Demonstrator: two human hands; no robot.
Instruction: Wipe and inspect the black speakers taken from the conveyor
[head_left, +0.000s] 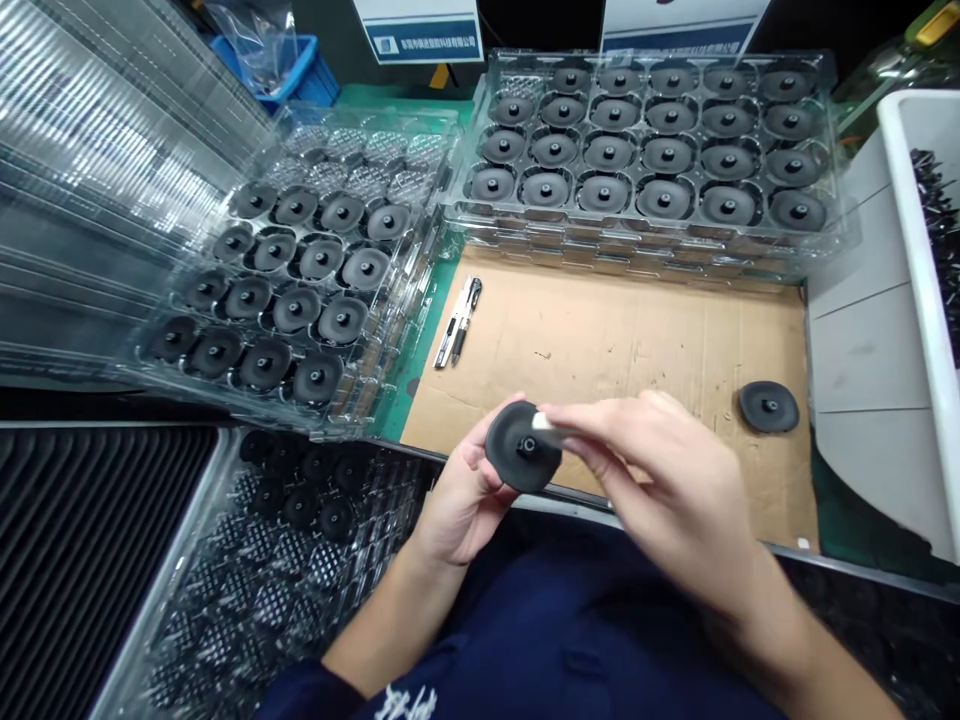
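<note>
My left hand [459,510] holds a round black disc [514,465] by its edge, with the short hollow stub at its centre turned up toward me. Over the disc's right side, my right hand [667,485] pinches a small, pale, blurred piece [551,428] between thumb and fingers. That piece comes close to the stub; whether it touches cannot be made out. A second black disc [769,408] lies stub up on the cardboard sheet [622,340], to the right of my right hand.
Clear trays of black discs stand stacked at the back [660,228] and left [390,350]. A pen [466,320] and a slim, knife-like tool [450,335] lie on the cardboard. A white bin [919,300] of small dark parts borders the right. Another tray [292,560] sits lower left.
</note>
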